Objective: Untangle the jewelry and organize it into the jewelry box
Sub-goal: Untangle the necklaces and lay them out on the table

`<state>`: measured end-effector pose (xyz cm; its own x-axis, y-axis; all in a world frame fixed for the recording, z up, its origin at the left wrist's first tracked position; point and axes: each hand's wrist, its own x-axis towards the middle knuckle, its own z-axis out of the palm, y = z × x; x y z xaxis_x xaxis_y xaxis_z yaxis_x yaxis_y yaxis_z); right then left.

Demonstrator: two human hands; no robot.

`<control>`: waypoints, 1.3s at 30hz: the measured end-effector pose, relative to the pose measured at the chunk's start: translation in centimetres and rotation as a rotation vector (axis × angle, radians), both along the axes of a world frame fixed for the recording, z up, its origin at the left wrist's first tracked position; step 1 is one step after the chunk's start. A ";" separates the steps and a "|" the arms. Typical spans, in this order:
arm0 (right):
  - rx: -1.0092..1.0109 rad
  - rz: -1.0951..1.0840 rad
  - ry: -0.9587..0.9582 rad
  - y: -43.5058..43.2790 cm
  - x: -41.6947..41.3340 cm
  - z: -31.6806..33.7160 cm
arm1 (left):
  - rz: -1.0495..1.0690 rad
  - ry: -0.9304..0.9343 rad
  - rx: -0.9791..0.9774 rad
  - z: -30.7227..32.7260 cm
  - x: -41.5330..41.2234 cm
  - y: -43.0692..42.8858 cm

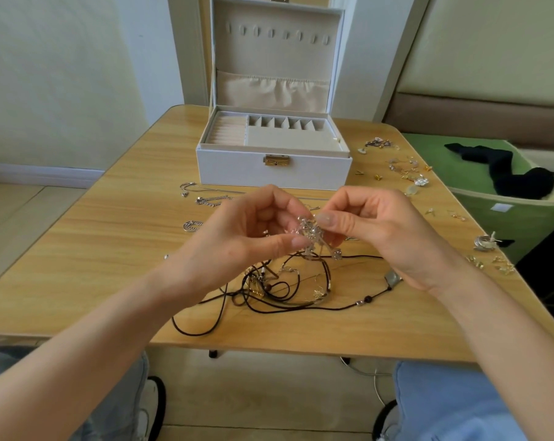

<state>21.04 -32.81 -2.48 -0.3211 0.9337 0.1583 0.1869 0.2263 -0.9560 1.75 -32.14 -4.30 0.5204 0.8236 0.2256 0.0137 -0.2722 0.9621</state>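
Note:
Above the wooden table [110,249], my left hand [240,230] and my right hand [374,230] both pinch a small knot of silver chain [312,233]. The knot hangs over a tangle of dark brown cords [269,291] with beads and gold bits, lying on the table below. A white jewelry box [274,168] stands open at the back, lid upright, beige compartments showing with nothing in them that I can see.
Silver chains and rings [205,198] lie left of the hands. Several small earrings and charms [409,170] are scattered along the right side of the table. A green basket [508,202] holding black cloth stands beyond the right edge.

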 end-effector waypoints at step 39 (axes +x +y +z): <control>-0.101 0.030 0.120 0.1 -0.1 0.0 | 0.112 0.033 0.135 0.0 0.0 0.1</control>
